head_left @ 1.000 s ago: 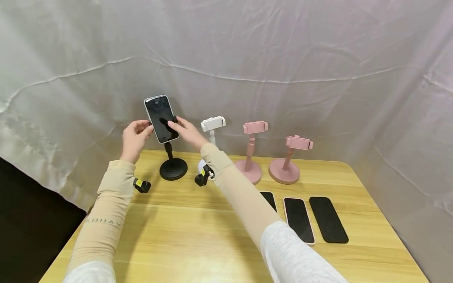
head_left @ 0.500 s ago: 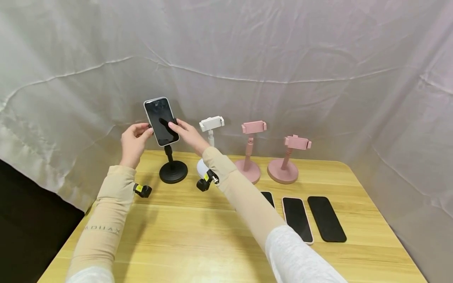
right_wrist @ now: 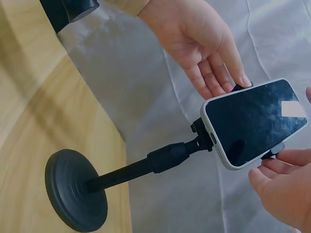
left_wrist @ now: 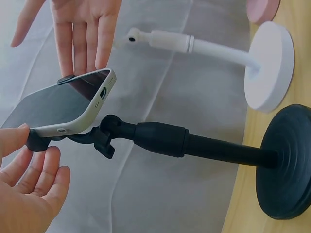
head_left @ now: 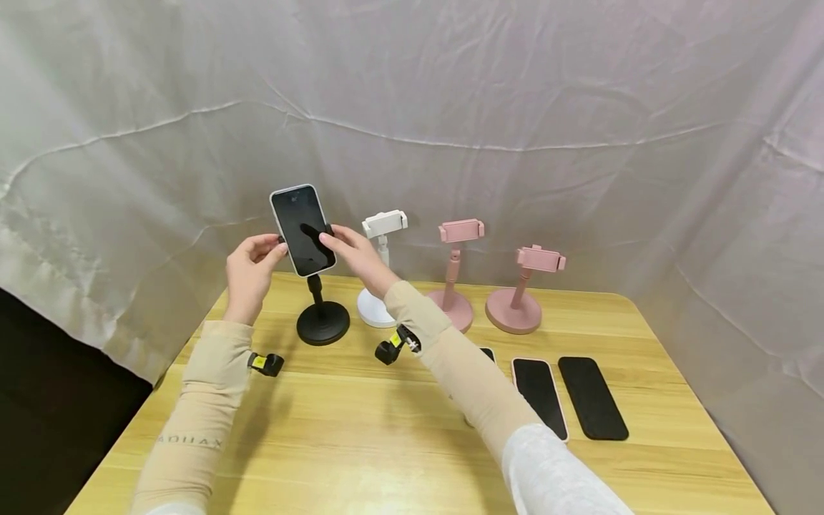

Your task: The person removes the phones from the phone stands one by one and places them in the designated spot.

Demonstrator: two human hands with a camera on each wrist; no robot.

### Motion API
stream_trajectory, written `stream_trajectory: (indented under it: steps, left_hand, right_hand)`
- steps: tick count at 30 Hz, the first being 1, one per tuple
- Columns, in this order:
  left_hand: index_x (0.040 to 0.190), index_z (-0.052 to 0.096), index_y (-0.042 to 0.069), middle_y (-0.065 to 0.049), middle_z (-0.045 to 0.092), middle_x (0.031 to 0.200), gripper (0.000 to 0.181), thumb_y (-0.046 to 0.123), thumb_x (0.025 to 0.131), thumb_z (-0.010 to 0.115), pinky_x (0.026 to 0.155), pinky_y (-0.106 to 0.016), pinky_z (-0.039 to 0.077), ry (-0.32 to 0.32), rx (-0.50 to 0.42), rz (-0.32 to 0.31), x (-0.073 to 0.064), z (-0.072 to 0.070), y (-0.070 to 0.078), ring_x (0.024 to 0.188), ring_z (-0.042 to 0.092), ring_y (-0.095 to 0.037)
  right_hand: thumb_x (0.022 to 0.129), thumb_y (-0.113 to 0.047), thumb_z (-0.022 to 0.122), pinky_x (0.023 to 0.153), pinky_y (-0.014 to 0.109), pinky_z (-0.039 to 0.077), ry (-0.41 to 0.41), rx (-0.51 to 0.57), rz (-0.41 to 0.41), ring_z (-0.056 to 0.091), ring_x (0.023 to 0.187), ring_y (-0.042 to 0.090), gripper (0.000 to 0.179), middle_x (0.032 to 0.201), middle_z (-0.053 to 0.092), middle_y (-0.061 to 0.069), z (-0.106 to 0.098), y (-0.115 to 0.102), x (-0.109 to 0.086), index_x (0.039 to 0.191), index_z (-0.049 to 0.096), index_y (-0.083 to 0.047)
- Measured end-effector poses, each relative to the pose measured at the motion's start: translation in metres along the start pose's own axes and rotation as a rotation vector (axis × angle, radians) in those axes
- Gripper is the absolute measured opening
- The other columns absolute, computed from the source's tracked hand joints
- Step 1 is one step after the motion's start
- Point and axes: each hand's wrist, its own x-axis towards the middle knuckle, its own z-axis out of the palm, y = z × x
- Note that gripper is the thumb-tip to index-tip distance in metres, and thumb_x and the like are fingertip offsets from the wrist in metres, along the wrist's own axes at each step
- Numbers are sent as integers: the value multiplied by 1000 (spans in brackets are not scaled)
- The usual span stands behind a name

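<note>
A phone (head_left: 297,213) in a light case stands upright, leaning slightly, in the clamp of a black phone stand (head_left: 323,325). My left hand (head_left: 247,279) pinches the clamp's left end (left_wrist: 37,141) between thumb and fingers, right at the phone's edge. On the other side, my right hand (head_left: 362,259) has its fingers stretched out against the clamp's right end (left_wrist: 65,79). Its thumb lies over the dark screen in the head view and sticks out away from the phone in the left wrist view. The stand's round base rests on the table.
A white phone stand (head_left: 385,224) and two pink ones, a taller (head_left: 462,230) and a shorter (head_left: 515,312), stand along the table's back. A pink-edged phone (head_left: 541,397) and a black phone (head_left: 592,398) lie at right; another phone (head_left: 489,353) is mostly behind my right arm.
The black stand and its phone have shifted a little toward me and to the right, both hands moving along with them. The other stands and phones keep their places.
</note>
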Motion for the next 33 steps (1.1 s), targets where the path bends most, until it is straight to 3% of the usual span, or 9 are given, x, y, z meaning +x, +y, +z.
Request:
stream_trajectory:
  steps: [7, 16, 23, 33]
  left_hand:
    - [112, 68, 0, 15, 65, 85, 29, 13, 87, 74, 75, -11, 48, 24, -78, 31, -18, 5, -1, 82, 60, -3]
    - [108, 69, 3, 10, 66, 86, 25, 12, 85, 76, 76, -14, 49, 13, -159, 17, -37, 14, 1, 83, 60, -6]
    - [110, 68, 2, 10, 66, 86, 28, 12, 85, 75, 77, -13, 50, -24, -171, 6, -54, 25, 9, 83, 61, -5]
    - [109, 68, -2, 11, 66, 85, 30, 13, 85, 76, 75, -15, 51, -69, -179, 46, -73, 50, 14, 80, 61, -6]
  right_hand:
    - [98, -34, 56, 118, 37, 32, 0, -14, -21, 43, 138, 21, 51, 145, 51, 9, -8, 2, -18, 142, 48, -10]
    - [98, -27, 57, 117, 39, 34, 23, 7, -64, 45, 136, 23, 47, 143, 51, 11, -17, 5, -42, 140, 49, -6]
    - [97, -23, 58, 113, 39, 39, 48, -4, -104, 50, 131, 23, 44, 139, 55, 13, -29, 8, -65, 138, 51, -7]
    - [97, -20, 59, 115, 40, 38, 120, -27, -134, 47, 135, 26, 48, 143, 51, 14, -49, 11, -98, 141, 48, -5]
